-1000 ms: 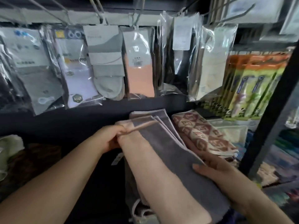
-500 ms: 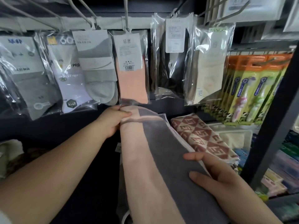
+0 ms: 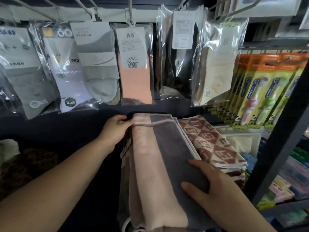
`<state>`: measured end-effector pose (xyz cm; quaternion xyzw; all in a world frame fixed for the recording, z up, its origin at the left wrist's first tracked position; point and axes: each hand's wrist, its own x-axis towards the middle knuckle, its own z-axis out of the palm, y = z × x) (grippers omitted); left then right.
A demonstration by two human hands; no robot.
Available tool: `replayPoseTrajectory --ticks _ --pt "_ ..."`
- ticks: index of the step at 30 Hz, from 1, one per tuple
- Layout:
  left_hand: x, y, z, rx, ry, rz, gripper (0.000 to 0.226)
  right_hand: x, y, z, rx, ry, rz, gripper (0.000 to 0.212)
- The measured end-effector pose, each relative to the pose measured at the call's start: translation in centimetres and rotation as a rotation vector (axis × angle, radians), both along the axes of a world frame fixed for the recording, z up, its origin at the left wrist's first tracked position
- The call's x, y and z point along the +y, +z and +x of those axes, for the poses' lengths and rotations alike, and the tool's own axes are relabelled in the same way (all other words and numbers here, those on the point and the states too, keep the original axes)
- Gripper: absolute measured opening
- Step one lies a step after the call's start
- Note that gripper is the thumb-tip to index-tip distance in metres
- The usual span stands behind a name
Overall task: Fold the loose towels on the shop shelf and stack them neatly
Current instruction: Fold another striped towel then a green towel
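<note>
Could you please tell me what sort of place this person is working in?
Most likely a small general shop. Packaged socks hang on wire hooks, carded toothbrushes hang in a row beside them, and folded stock lies below: a pink and grey towel beside red patterned towels.

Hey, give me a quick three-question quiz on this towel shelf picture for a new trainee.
1. True or false: the right hand rests flat on the grey side of the pink-and-grey towel.
2. What lies just to the right of that towel? A folded jeans, B red-and-cream patterned towels, C shoe boxes.
3. Fill in: the left hand grips the towel at its ____ end (near or far).
Key: 1 true; 2 B; 3 far.
</note>
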<state>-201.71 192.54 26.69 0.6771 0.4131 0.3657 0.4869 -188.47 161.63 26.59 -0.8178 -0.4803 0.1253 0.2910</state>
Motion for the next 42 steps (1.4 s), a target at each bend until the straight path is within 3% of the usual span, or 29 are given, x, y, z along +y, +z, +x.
replayPoseTrajectory --ticks 3,6,8,10,17,19,23,25,28,32,37,40,42 --pt "-1.7 -1.2 -2.4 0.137 -0.065 0.050 0.011 -0.2 1.6 -1.5 -0.342 -0.001 -0.183 0.072" --pt "-2.6 -1.8 -3.5 0.253 -0.167 0.061 0.007 0.3 3.6 -3.7 -0.501 0.087 -0.088 0.073" --pt "-2.7 -2.0 -3.9 0.258 -0.170 0.058 0.005 1.3 4.6 -5.6 -0.388 0.282 -0.113 0.080" --pt "-2.5 -1.9 -4.1 0.250 -0.166 0.070 0.008 2.5 5.3 -7.3 -0.327 0.433 -0.210 0.073" --pt "-3.0 -0.2 -5.5 0.436 -0.319 0.087 0.020 6.1 5.8 -8.2 -0.464 0.417 -0.342 0.072" --pt "-3.4 0.1 -5.6 0.415 -0.317 0.057 0.016 6.6 5.5 -7.4 -0.466 0.349 -0.245 0.062" --pt "-4.0 1.3 -4.9 0.134 -0.259 -0.221 0.004 7.0 5.5 -5.4 -0.393 0.267 -0.073 0.045" --pt "-4.6 1.9 -4.2 0.038 -0.263 -0.293 0.016 6.8 6.4 -4.4 -0.274 0.231 -0.016 0.025" --pt "-5.4 2.1 -2.9 0.052 -0.189 -0.188 0.034 6.5 7.2 -2.9 -0.143 0.209 0.102 0.010" --pt "-7.0 2.0 -1.5 0.067 -0.128 -0.064 0.022 6.7 7.4 -2.5 -0.108 0.204 0.158 0.014" --pt "-8.0 1.9 -1.5 0.141 -0.208 0.044 0.009 6.8 7.1 -3.9 -0.127 0.271 0.093 0.017" --pt "-7.6 2.0 -2.7 0.277 -0.262 0.079 0.022 6.3 6.3 -5.3 -0.152 0.368 0.001 0.033" --pt "-7.3 2.1 -3.3 0.288 -0.287 -0.016 0.025 5.9 5.3 -6.1 -0.167 0.469 -0.063 0.053"
